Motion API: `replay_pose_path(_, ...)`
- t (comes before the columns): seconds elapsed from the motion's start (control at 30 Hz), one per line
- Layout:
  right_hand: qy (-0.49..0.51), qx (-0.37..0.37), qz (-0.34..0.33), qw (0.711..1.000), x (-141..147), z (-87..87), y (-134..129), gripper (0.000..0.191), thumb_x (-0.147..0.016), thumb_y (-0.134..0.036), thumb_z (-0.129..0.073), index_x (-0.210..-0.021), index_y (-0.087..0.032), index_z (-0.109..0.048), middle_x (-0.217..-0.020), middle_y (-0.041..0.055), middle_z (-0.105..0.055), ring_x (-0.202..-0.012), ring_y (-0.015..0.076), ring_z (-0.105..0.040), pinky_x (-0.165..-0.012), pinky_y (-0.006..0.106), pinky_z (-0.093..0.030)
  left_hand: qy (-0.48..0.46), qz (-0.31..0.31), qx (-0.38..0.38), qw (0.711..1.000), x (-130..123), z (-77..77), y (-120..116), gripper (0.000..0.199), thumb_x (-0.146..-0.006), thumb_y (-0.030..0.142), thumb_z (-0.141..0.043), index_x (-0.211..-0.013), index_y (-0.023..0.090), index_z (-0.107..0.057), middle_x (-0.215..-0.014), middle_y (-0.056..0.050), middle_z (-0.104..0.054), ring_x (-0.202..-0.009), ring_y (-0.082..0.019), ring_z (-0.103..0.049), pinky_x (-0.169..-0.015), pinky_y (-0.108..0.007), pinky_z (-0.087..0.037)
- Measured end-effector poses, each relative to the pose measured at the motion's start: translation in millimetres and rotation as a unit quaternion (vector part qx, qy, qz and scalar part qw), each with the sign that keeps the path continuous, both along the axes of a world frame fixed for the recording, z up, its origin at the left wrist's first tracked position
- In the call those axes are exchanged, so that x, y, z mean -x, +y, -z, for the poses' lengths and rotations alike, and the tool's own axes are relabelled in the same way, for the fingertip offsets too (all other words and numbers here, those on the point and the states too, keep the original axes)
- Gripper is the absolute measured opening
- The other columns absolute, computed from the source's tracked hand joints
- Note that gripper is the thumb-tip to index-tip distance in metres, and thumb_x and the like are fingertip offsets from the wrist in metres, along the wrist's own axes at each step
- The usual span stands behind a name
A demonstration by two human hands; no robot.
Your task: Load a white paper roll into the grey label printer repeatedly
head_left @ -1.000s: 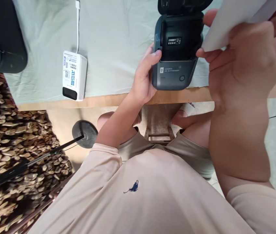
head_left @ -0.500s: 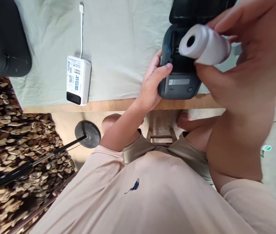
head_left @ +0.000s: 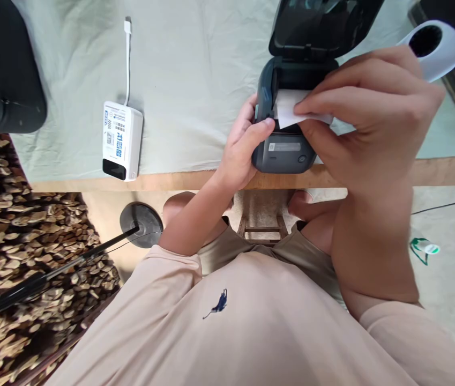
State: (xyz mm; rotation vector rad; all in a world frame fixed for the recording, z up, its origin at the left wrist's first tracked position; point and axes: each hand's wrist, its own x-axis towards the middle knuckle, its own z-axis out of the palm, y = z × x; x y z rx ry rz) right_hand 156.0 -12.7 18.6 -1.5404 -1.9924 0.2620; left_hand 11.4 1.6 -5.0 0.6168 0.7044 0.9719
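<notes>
On the cloth-covered tabletop (head_left: 187,80), the left hand (head_left: 240,147) is gripping the dark device (head_left: 285,163), lid (head_left: 307,32) raised. The right hand (head_left: 380,112) has brought white paper (head_left: 287,110) down inside it, and pinches this paper between both hands.

And there was the lane: open cloth (head_left: 183,80) stretched between the white power bank (head_left: 121,140) and the left hand (head_left: 243,145), a second, slimmer gap running to the dark case (head_left: 6,69)! Over at the dark device (head_left: 283,155), the raised lid (head_left: 323,27) blocked the far side, the left hand the left, while the right hand (head_left: 372,112) covered the right, pinching white paper (head_left: 289,107).
</notes>
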Motion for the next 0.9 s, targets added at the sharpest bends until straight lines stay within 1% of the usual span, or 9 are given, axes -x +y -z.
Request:
replay_pose_path(0.13, 0.01, -0.027, -0.041, 0.999, 3, 2.8, -2, 0.027, -0.061, -0.027, -0.052, -0.085, -0.04, -0.053, -0.084, -0.0142, -0.053, -0.093, 0.0078, -0.045, -0.083, 0.031, -0.039, -0.046, 0.001, 0.009, 0.999, 2, -1.8, 2, 0.012, -0.076, 0.024, -0.038, -0.086, 0.022, -0.045, -0.086, 0.001, -0.057, -0.101, -0.014, -0.05, -0.08, -0.026, -0.044)
replay_pose_path(0.33, 0.086, -0.024, -0.071, 0.993, 7, 3.5, -3, 0.021, -0.057, -0.029, -0.056, -0.077, -0.033, -0.057, -0.081, -0.0108, -0.054, -0.092, 0.0087, -0.045, -0.084, 0.031, -0.039, 0.02, 0.016, -0.004, 1.0, 5, 2.7, 1, 0.016, -0.069, 0.017, -0.05, -0.085, 0.023, -0.049, -0.072, 0.001, -0.056, -0.082, -0.014, -0.056, -0.067, -0.025, -0.043)
replay_pose_path(0.4, 0.139, -0.026, -0.029, 0.99, 11, 0.8, -3, 0.013, -0.065, -0.03, -0.048, -0.073, -0.026, -0.057, -0.077, -0.0075, -0.053, -0.086, 0.0049, -0.046, -0.081, 0.026, -0.04, 0.035, 0.022, -0.014, 0.999, 6, 3.2, 0, 0.021, -0.068, 0.015, -0.05, -0.087, 0.023, -0.049, -0.073, 0.002, -0.055, -0.071, -0.01, -0.055, -0.064, -0.023, -0.042)
replay_pose_path(0.5, 0.192, -0.048, 0.074, 0.977, 19, -2.9, -3, 0.018, -0.072, -0.028, -0.037, -0.077, -0.022, -0.053, -0.076, -0.0046, -0.049, -0.082, 0.0006, -0.044, -0.074, 0.019, -0.039, 0.051, 0.023, -0.017, 0.998, 7, 3.2, -1, 0.034, -0.064, 0.012, -0.054, -0.095, 0.025, -0.047, -0.067, 0.004, -0.05, -0.067, -0.008, -0.055, -0.064, -0.021, -0.042)
replay_pose_path(0.57, 0.255, -0.06, 0.133, 0.956, 22, -2.4, -2, 0.021, -0.07, -0.028, -0.039, -0.087, -0.028, -0.051, -0.088, -0.009, -0.048, -0.092, 0.001, -0.043, -0.074, 0.015, -0.037, 0.075, 0.027, -0.013, 0.997, 7, 3.7, -2, 0.044, -0.062, 0.012, -0.056, -0.102, 0.025, -0.044, -0.063, 0.004, -0.048, -0.072, -0.01, -0.056, -0.068, -0.023, -0.042)
replay_pose_path(0.63, 0.328, -0.058, 0.162, 0.929, 22, 1.4, 1, 0.032, -0.067, -0.028, -0.042, -0.096, -0.04, -0.044, -0.101, -0.0182, -0.043, -0.108, 0.0022, -0.037, -0.085, 0.014, -0.035, 0.099, 0.037, -0.01, 0.994, 7, 4.8, -3, 0.053, -0.06, 0.011, -0.057, -0.109, 0.024, -0.041, -0.064, 0.004, -0.049, -0.074, -0.012, -0.056, -0.07, -0.024, -0.043)
replay_pose_path(0.73, 0.404, -0.053, 0.105, 0.907, 19, 8.7, 8, 0.044, -0.064, -0.024, -0.046, -0.098, -0.05, -0.037, -0.105, -0.0233, -0.039, -0.117, 0.0021, -0.031, -0.102, 0.018, -0.026, 0.112, 0.04, -0.011, 0.993, 7, 6.1, -4, 0.061, -0.056, 0.009, -0.057, -0.112, 0.024, -0.039, -0.074, 0.003, -0.052, -0.079, -0.012, -0.057, -0.074, -0.025, -0.043)
replay_pose_path(0.83, 0.458, -0.074, 0.043, 0.885, 20, 8.5, 13, 0.037, -0.064, -0.023, -0.046, -0.093, -0.046, -0.044, -0.097, -0.0199, -0.045, -0.109, 0.0014, -0.04, -0.097, 0.017, -0.03, 0.125, 0.029, -0.011, 0.992, 5, 4.7, -5, 0.063, -0.054, 0.006, -0.057, -0.112, 0.025, -0.04, -0.078, 0.004, -0.053, -0.088, -0.014, -0.055, -0.08, -0.028, -0.043)
replay_pose_path(0.9, 0.444, -0.087, 0.038, 0.891, 22, 3.5, 11, 0.028, -0.068, -0.028, -0.04, -0.091, -0.041, -0.048, -0.093, -0.0183, -0.047, -0.101, 0.0011, -0.044, -0.092, 0.015, -0.033, 0.136, 0.022, 0.015, 0.99, 3, 2.8, -5, 0.061, -0.056, 0.005, -0.055, -0.112, 0.025, -0.041, -0.073, 0.004, -0.053, -0.091, -0.015, -0.055, -0.081, -0.031, -0.043)
